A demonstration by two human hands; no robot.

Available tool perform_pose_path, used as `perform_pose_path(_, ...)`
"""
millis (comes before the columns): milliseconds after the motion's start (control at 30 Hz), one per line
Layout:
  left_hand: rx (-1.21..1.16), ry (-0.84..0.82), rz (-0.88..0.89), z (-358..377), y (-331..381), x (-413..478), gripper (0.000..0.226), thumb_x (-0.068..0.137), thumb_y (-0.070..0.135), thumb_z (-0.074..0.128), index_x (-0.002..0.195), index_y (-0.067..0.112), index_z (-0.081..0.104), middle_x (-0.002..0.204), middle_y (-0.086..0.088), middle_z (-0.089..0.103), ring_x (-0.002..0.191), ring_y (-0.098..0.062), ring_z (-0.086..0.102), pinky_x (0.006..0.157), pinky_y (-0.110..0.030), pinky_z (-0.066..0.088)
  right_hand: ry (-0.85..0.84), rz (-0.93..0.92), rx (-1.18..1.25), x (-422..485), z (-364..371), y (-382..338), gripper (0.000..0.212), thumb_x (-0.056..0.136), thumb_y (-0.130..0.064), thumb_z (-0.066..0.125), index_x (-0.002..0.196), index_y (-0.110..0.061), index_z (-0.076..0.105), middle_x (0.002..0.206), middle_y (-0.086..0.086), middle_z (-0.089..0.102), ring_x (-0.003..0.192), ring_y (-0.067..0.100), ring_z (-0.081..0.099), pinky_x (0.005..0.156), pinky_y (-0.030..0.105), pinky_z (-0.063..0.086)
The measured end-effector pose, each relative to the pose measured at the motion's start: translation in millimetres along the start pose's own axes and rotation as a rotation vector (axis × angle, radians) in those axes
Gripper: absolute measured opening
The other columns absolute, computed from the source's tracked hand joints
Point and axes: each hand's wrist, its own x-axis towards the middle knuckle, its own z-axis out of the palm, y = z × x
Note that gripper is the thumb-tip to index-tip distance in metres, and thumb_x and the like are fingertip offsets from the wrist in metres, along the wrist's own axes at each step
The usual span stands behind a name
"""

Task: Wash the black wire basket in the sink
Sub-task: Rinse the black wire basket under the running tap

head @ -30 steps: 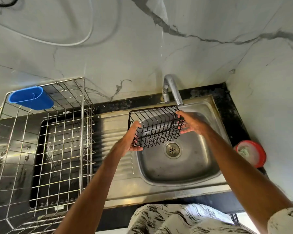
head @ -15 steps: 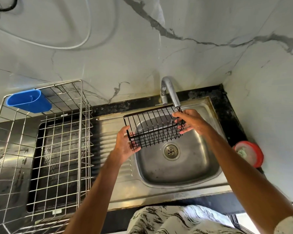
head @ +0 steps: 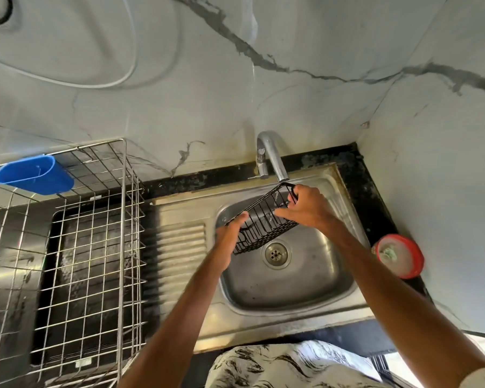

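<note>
I grip the basket [head: 263,224] at both ends, left hand [head: 230,238] and right hand [head: 305,210] curled round wire, tilting it under the tap [head: 272,155] to rinse.

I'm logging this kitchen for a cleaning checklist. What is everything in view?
sink: one, steel, set in the black counter
tap: one, chrome, at the sink's back edge
drain: one, steel, in the sink floor
basket: one, black wire, held tilted over the sink, under the tap
dish rack: one, silver wire, left of the sink
cup: one, blue, hung on the rack's far corner
tub: one, red, on the counter right of the sink
cable: one, white, looped on the marbled wall
left hand: one, grips the basket's left end
right hand: one, grips the basket's right end
</note>
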Motion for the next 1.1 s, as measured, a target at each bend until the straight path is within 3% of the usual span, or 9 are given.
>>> perform_pose_path(100, 0.111, 0.034, 0.105, 26.0, 17.5, -9.6, 0.124, 0.059, 0.078, 0.080, 0.155, 0.011, 0.039, 0.152, -0.013, 0.051, 0.137, -0.032, 0.051, 0.112, -0.046, 0.046, 0.020, -0.041, -0.060, 2.8, 2.6, 0.1, 0.056, 0.050, -0.074, 0.068, 0.078, -0.026, 0.056, 0.076, -0.008, 0.065, 0.072, 0.012, 0.064, 0.070, 0.033, 0.057)
perform_pose_path(233, 0.160, -0.030, 0.039, 52.1, 32.6, -5.2, 0.117, 0.082, 0.061, 0.077, 0.163, 0.010, 0.011, 0.165, -0.018, 0.029, 0.148, -0.037, 0.035, 0.115, -0.049, 0.037, 0.070, -0.080, -0.133, 0.9, 2.9, -3.9, 0.050, 0.062, -0.068, 0.075, 0.079, -0.026, 0.052, 0.076, -0.008, 0.062, 0.070, 0.012, 0.061, 0.064, 0.028, 0.046)
perform_pose_path(367, 0.165, -0.126, -0.123, 52.0, 40.6, -1.8, 0.105, 0.074, 0.063, 0.080, 0.153, 0.015, 0.031, 0.137, -0.013, 0.054, 0.121, -0.037, 0.054, 0.092, -0.052, 0.045, 0.074, -0.115, -0.255, -1.3, 2.5, -6.7, 0.053, 0.065, -0.064, 0.078, 0.085, -0.023, 0.050, 0.078, -0.009, 0.060, 0.076, 0.015, 0.062, 0.070, 0.030, 0.042)
perform_pose_path(433, 0.208, -0.147, -0.169, 53.3, 42.5, -5.0, 0.100, 0.074, 0.060, 0.080, 0.152, 0.016, 0.033, 0.125, -0.014, 0.054, 0.111, -0.037, 0.056, 0.096, -0.057, 0.048, 0.092, -0.146, -0.326, -5.0, 3.6, -9.9, 0.057, 0.066, -0.065, 0.078, 0.089, -0.023, 0.046, 0.081, -0.008, 0.057, 0.078, 0.016, 0.059, 0.072, 0.030, 0.040)
perform_pose_path(600, 0.164, -0.112, -0.198, 60.2, 43.9, -0.6, 0.097, 0.085, 0.049, 0.072, 0.160, 0.019, 0.019, 0.161, -0.019, 0.032, 0.143, -0.050, 0.035, 0.111, -0.076, 0.030, 0.096, -0.177, -0.330, -7.7, 11.0, -16.9, 0.057, 0.069, -0.059, 0.080, 0.103, -0.021, 0.056, 0.090, -0.008, 0.061, 0.085, 0.015, 0.059, 0.081, 0.032, 0.041)
perform_pose_path(700, 0.115, -0.152, -0.199, 59.2, 41.2, 5.8, 0.095, 0.077, 0.056, 0.068, 0.157, 0.026, 0.026, 0.162, -0.015, 0.030, 0.145, -0.051, 0.031, 0.107, -0.082, 0.027, 0.093, -0.206, -0.269, -5.7, 9.8, -14.0, 0.050, 0.071, -0.053, 0.079, 0.105, -0.023, 0.057, 0.095, -0.010, 0.064, 0.095, 0.017, 0.064, 0.078, 0.029, 0.037)
perform_pose_path(900, 0.029, -0.191, -0.172, 47.7, 40.0, 9.0, 0.053, 0.083, 0.041, 0.067, 0.129, 0.022, 0.049, 0.145, -0.006, 0.032, 0.129, -0.037, 0.041, 0.084, -0.062, 0.059, 0.089, -0.233, -0.240, -5.7, -0.7, -1.6, 0.067, 0.082, -0.066, 0.067, 0.131, -0.021, 0.055, 0.135, -0.001, 0.059, 0.120, 0.018, 0.058, 0.101, 0.038, 0.047)
perform_pose_path(1000, 0.070, -0.234, -0.113, 42.9, 35.0, 5.9, 0.034, 0.092, 0.034, 0.067, 0.122, 0.023, 0.057, 0.149, 0.005, 0.026, 0.130, -0.032, 0.036, 0.063, -0.045, 0.064, 0.081, -0.249, -0.246, -11.2, 5.6, 1.6, 0.079, 0.095, -0.062, 0.051, 0.155, -0.016, 0.029, 0.161, 0.007, 0.033, 0.147, 0.023, 0.034, 0.117, 0.044, 0.031)
perform_pose_path(1100, 0.016, -0.261, -0.063, 37.6, 25.1, 4.3, 0.044, 0.095, 0.054, 0.065, 0.132, 0.034, 0.055, 0.155, 0.001, 0.040, 0.132, -0.032, 0.053, 0.077, -0.048, 0.064, -0.112, -0.373, -0.153, -17.9, 23.3, -3.5, 0.078, 0.103, -0.059, 0.032, 0.162, -0.017, 0.001, 0.169, 0.003, -0.001, 0.154, 0.013, -0.005, 0.127, 0.045, 0.007)
